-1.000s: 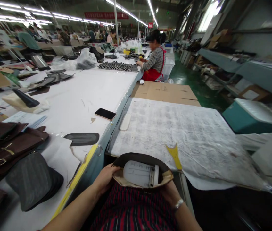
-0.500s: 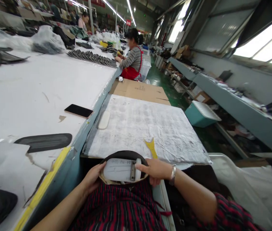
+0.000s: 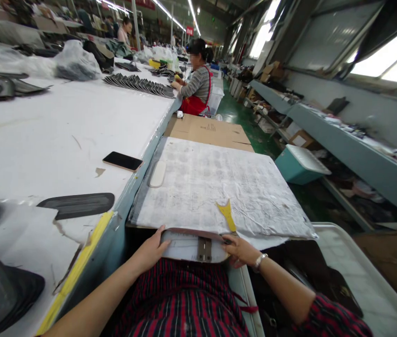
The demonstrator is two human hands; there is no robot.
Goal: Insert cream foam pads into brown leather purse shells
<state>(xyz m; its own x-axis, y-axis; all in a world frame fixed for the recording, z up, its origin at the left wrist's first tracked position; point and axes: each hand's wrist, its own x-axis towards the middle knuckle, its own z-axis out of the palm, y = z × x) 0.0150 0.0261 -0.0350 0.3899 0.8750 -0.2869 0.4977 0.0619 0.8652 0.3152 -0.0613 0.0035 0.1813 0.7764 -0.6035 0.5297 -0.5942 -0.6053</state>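
Observation:
A dark-rimmed oval piece (image 3: 180,245) with a pale inside plate and a metal clip (image 3: 204,249) is held over my lap, at the front edge of the cloth-covered board (image 3: 198,187). My left hand (image 3: 154,249) grips its left end, thumb on the inner side. Around its right end my right hand (image 3: 242,250) is closed, with a bracelet on the wrist. Just beyond the piece lies a yellow forked tool (image 3: 227,215) on the board. A white oval plate (image 3: 158,174) rests at the board's left side.
On the white table (image 3: 61,121) at left are a black phone (image 3: 123,161), a dark flat strip (image 3: 79,205) and stacked dark pieces (image 3: 138,85). A person (image 3: 198,82) in a red apron sits ahead. A teal bin (image 3: 299,164) and a pale tray (image 3: 359,276) are at right.
The oval piece has tilted, its opening now looks narrower, and it sits slightly further right. My right thumb has moved from the clip to the rim. The whole view has shifted slightly.

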